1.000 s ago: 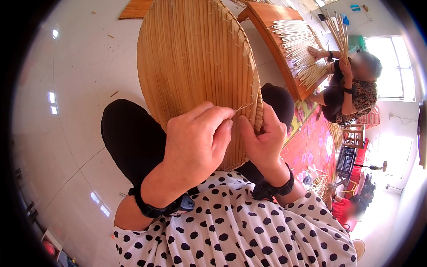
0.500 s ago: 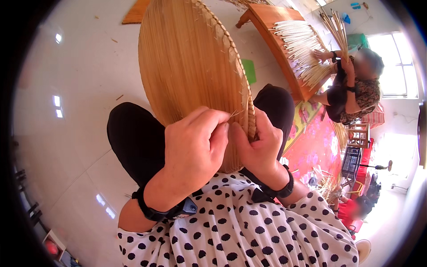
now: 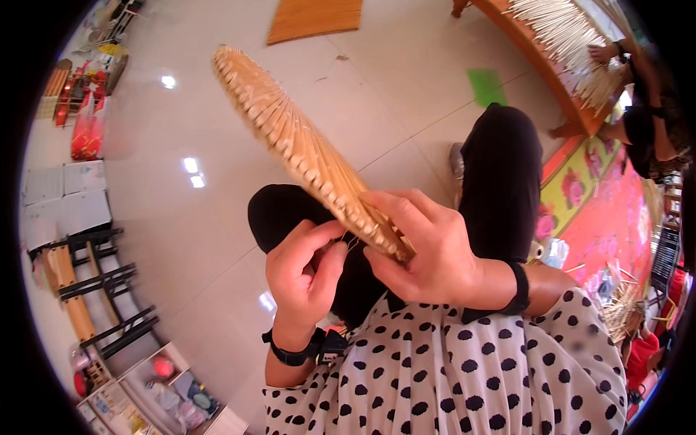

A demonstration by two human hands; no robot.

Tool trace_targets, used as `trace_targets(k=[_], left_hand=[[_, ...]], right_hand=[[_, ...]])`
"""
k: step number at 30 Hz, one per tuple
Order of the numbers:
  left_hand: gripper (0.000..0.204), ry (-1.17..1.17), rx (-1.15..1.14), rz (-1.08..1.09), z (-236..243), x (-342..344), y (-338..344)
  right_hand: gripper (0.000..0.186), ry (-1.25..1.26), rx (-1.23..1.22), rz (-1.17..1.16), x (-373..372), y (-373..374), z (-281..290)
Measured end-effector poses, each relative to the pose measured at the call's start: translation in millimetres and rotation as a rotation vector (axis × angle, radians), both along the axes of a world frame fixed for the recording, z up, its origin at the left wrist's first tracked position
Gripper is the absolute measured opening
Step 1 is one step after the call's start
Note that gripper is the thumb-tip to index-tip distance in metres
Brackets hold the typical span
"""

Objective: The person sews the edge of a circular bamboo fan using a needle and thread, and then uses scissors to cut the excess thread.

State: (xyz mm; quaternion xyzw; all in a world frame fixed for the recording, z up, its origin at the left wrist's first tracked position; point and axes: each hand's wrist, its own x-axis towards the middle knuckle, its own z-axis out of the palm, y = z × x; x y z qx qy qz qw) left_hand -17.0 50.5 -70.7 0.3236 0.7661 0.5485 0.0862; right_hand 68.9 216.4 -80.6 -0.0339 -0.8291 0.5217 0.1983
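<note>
From where I'm standing, the row of bindings (image 3: pixel 312 176) is already running along nearly all the rim I can see on the strip-built panel (image 3: pixel 279 116), from its far tip toward the person's fingers, so that stretch is looking done. What is left I cannot tell, since the panel is turning almost edge-on to view and its near end is hiding behind a hand. The panel is slanting up and leftward over the lap, its near end sitting above the polka-dot top (image 3: pixel 449 362) and its side passing near the dark left knee (image 3: pixel 279 210). The right hand (image 3: pixel 435 250) is holding that near end, thumb pressing below, fingers lying over the upper face, its forearm reaching in from the lower right. The left hand (image 3: pixel 299 274) is rising steeply beside the rim, wrist low, thumb and forefinger curling narrowly toward a thin strand (image 3: pixel 353 243); whether they are truly pinching it, I cannot tell. Off to the right, a co-worker's hand (image 3: pixel 600 54) is resting by pale sticks (image 3: pixel 554 36) on a table (image 3: pixel 584 120).
</note>
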Motion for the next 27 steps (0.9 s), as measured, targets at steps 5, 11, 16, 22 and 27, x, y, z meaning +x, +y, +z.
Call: trace_targets(k=[5,11,16,22,27], left_hand=[[0.018,0.019,-0.068,0.11,6,14,-33],[0.012,-0.015,-0.027,0.309,3,34,-50],[0.013,-0.013,-0.065,0.447,1,46,-51],[0.013,-0.002,-0.111,0.475,6,44,-50],[0.013,0.024,-0.131,0.455,7,39,-50]], right_hand=[[0.062,-0.058,-0.24,0.246,-3,-15,-4],[0.072,-0.061,-0.365,0.455,-10,-16,-13],[0.072,-0.037,-0.373,0.497,-15,-14,-15],[0.071,-0.002,-0.359,0.488,-20,-11,-14],[0.07,0.017,-0.377,0.461,-21,-12,-15]])
